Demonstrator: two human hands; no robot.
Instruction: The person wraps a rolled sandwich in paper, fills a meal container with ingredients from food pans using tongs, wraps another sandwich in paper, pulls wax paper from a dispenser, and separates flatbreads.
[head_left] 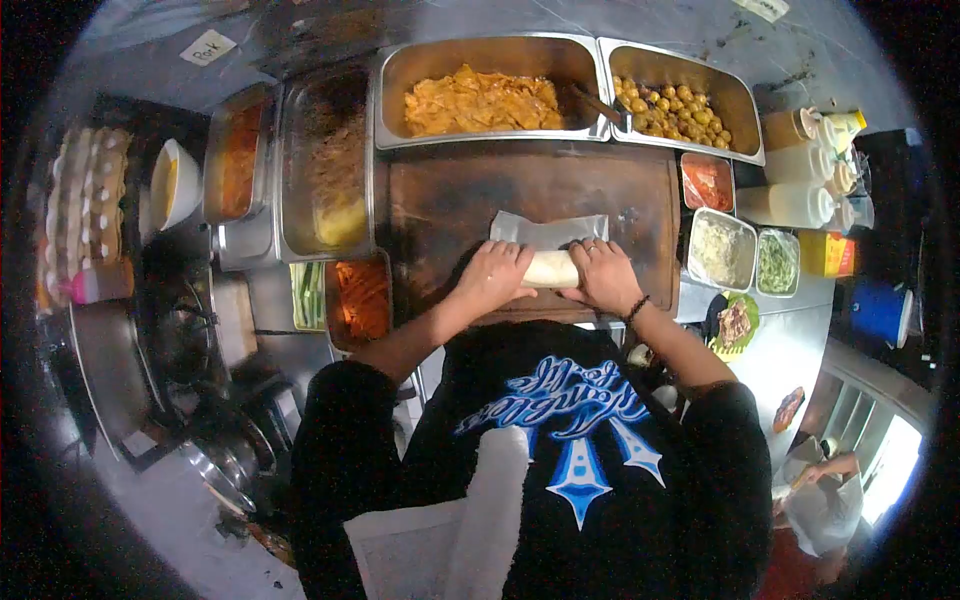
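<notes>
A pale rolled wrap lies crosswise near the front of a dark wooden cutting board. My left hand curls over its left end, fingers on top and thumb at the near side. At the other end, my right hand grips it the same way, with a dark bracelet on the wrist. Beneath and behind the wrap is a whitish translucent sheet, its far edge flat on the board. The filling is hidden inside the roll.
Behind the board stand metal trays of orange sauced meat and small round potatoes. Brown food fills a tray on the left. Shredded carrot, chopped greens and squeeze bottles flank it. Another person is at lower right.
</notes>
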